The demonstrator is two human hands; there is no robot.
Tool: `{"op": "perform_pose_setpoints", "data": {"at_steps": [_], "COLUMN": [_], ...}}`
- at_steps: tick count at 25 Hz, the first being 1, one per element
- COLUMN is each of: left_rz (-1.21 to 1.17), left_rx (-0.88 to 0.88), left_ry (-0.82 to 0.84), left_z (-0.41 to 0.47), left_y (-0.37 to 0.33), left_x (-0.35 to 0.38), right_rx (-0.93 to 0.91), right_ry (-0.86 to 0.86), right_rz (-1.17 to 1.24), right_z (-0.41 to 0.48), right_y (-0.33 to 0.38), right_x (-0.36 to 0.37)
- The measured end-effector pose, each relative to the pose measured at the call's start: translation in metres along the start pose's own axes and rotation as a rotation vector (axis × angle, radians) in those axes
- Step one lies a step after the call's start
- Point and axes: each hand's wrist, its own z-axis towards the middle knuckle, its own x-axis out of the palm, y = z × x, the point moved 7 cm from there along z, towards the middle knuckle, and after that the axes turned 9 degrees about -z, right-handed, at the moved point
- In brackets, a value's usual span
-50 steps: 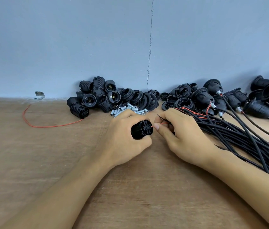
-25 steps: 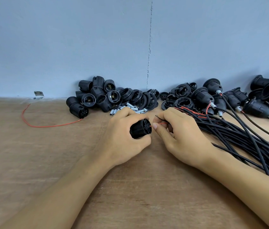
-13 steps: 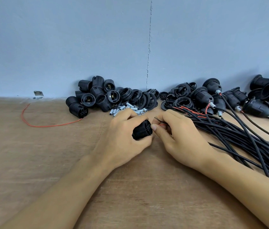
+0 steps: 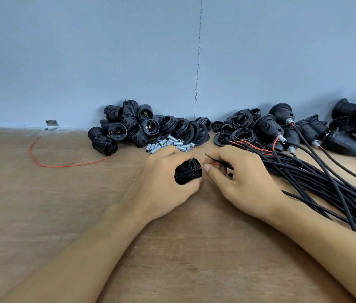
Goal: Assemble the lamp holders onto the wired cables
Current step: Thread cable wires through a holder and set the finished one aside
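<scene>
Since two seconds ago the left hand [image 4: 164, 184] has rolled the lamp holder [image 4: 187, 174] slightly, so that more of its ribbed side shows and its slotted end faces the right hand [image 4: 245, 182]; both hands sit at much the same spot near the middle of the table [image 4: 41, 215].

The left hand's fingers and thumb curl round the black holder and hold it on its side, just above the wood. The right hand pinches a thin red wire [image 4: 213, 164] between thumb and forefinger, and the tip of the wire meets the holder's end face. A black lead [image 4: 211, 156] sticks out up and to the left from the same fingers.

A thick bundle of black cables [image 4: 326, 184] runs from behind the right hand toward the table's right edge. Along the far edge, against the blue wall [image 4: 85, 62], lie a pile of loose holders [image 4: 126, 130], a heap of black rings [image 4: 185, 130], and small metal threaded tubes [image 4: 168, 143] just in front of them. Further right stand wired holders [image 4: 269, 127] with cables attached. A loose red wire strand [image 4: 63, 166] curves on the table toward the far left, near a metal bracket [image 4: 51, 124] at the wall.
</scene>
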Motion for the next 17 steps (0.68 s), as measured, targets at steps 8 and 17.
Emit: {"op": "perform_pose_setpoints", "data": {"at_steps": [8,17], "left_rz": [0.003,0.040], "left_rx": [-0.017,0.047], "left_ry": [0.011,0.039], "left_z": [0.0002,-0.0005], "left_y": [-0.0003,-0.0051], "left_x": [0.0024,0.0049], "right_rx": [0.014,0.063], "right_ry": [0.044,0.094], "right_rz": [-0.044,-0.068], "right_z": [-0.0014,-0.0015], "right_y": [-0.0029,-0.0035], "right_x": [0.0057,0.0090]}}
